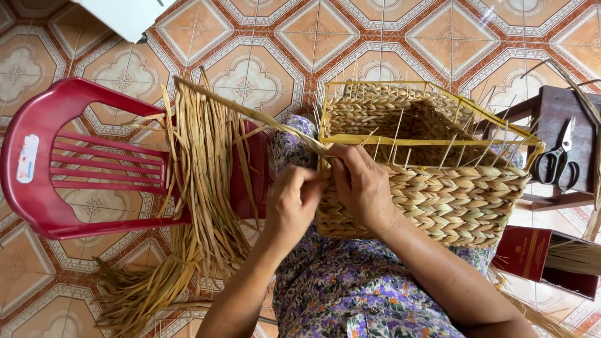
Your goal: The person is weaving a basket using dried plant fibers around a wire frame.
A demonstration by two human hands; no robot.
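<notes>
A straw strand (250, 112) is pinched by the left hand (293, 203) and right hand (362, 184) at centre frame. The woven basket (451, 200) is touched at its corner.

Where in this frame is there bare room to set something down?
Bare tiled floor lies above the red chair and beyond the woven basket. The chair seat is crowded with straw strands. The dark stool holds scissors. Both hands, left hand and right hand, crowd the basket's corner.

floor: patterned orange-cream tiles (263, 37) | red plastic chair (56, 156) (lying left) | dark wooden stool (563, 106) at right
</notes>
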